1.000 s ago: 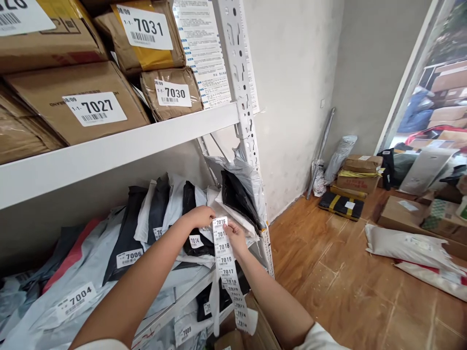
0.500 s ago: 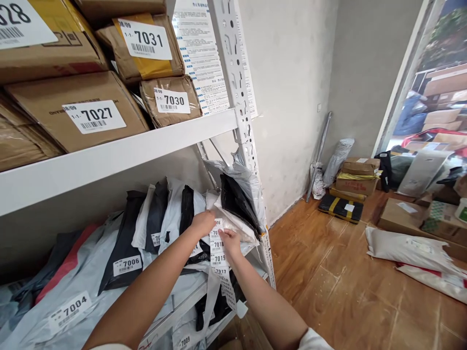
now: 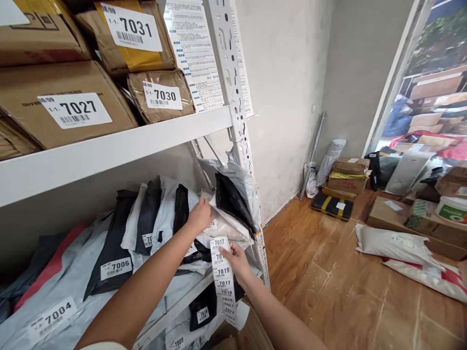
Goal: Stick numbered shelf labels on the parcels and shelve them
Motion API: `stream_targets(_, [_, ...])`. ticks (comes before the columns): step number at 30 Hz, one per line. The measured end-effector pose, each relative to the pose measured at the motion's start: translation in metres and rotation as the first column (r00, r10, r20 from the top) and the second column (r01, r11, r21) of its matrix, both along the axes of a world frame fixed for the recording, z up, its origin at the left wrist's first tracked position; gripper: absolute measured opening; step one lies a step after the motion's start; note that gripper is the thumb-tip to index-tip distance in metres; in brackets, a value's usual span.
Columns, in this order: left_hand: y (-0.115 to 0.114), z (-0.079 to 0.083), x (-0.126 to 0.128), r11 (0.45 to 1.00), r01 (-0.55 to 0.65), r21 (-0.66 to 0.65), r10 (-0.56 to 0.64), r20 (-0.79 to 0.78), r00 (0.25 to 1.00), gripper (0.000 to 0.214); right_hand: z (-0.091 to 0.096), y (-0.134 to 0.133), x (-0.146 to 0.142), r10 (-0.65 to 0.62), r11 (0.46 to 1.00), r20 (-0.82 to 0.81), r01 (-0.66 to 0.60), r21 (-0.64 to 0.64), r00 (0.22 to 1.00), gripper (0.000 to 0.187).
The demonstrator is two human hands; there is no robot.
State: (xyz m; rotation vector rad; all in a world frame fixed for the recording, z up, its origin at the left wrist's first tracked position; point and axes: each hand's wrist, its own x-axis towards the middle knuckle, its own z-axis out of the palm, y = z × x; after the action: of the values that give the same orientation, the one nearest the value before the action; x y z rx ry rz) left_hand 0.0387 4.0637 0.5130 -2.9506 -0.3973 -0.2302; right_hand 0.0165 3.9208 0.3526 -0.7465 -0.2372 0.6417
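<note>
right now the label strip (image 3: 223, 277) hangs just left of the foot of the rack's white upright (image 3: 233, 121), a long paper ribbon of numbered stickers with 7017 at the top. it dangles past the edge of the lower shelf. the right hand (image 3: 238, 261) holds it near the top, thumb and forefinger pinching the paper and the other fingers curled behind it.

a little higher, and still left of the upright, the left hand (image 3: 200, 215) lies on a white mailer (image 3: 229, 228) that carries a small sticker ending in 16. its fingers fold down over the bag and their tips are hidden, so i cannot tell whether they grip or only press. a black mailer (image 3: 230, 199) leans against the upright just behind that white one.

further left of the upright the lower shelf is packed with soft bags, among them a dark bag marked 7006 (image 3: 114, 253) and a grey bag marked 7004 (image 3: 51, 316). above, the white shelf board (image 3: 120, 146) meets the upright and bears brown cartons labelled 7030 (image 3: 160, 95), 7031 (image 3: 127, 34) and 7027 (image 3: 69, 104). a printed sheet (image 3: 195, 53) hangs behind the upright's top.

right of the upright lies wooden floor (image 3: 328, 287), with stacked cartons (image 3: 348, 175) by the wall and a white sack (image 3: 394, 245) lying flat.
</note>
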Motion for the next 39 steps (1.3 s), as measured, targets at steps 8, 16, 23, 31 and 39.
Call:
stream_targets(8, [0.002, 0.028, 0.021, 0.949, 0.252, -0.192, -0.254, 0.013, 0.967, 0.05, 0.055, 0.005, 0.042, -0.044, 0.996, 0.234, 0.023, 0.09, 0.971, 0.035])
stream_targets(16, [-0.016, 0.028, 0.051, 0.986, -0.028, -0.166, 0.033, 0.03, 0.999, 0.062, 0.054, 0.043, 0.05, -0.232, 0.965, 0.201, 0.199, 0.171, 0.952, 0.032])
stream_targets(23, [0.006, 0.039, 0.066, 0.967, 0.01, -0.255, -0.042, -0.12, 0.992, 0.058, 0.058, 0.062, 0.083, -0.395, 0.918, 0.064, 0.391, 0.065, 0.916, 0.035])
stream_targets(31, [0.02, 0.021, 0.066, 0.968, 0.016, -0.25, -0.056, -0.153, 0.987, 0.022, 0.058, 0.077, 0.091, -0.496, 0.865, -0.005, 0.494, -0.092, 0.868, 0.034])
stream_targets(39, [0.005, 0.008, 0.062, 0.991, -0.041, -0.131, 0.026, -0.111, 0.994, 0.032, 0.069, 0.061, 0.076, -0.271, 0.962, -0.15, 0.269, -0.034, 0.951, 0.033])
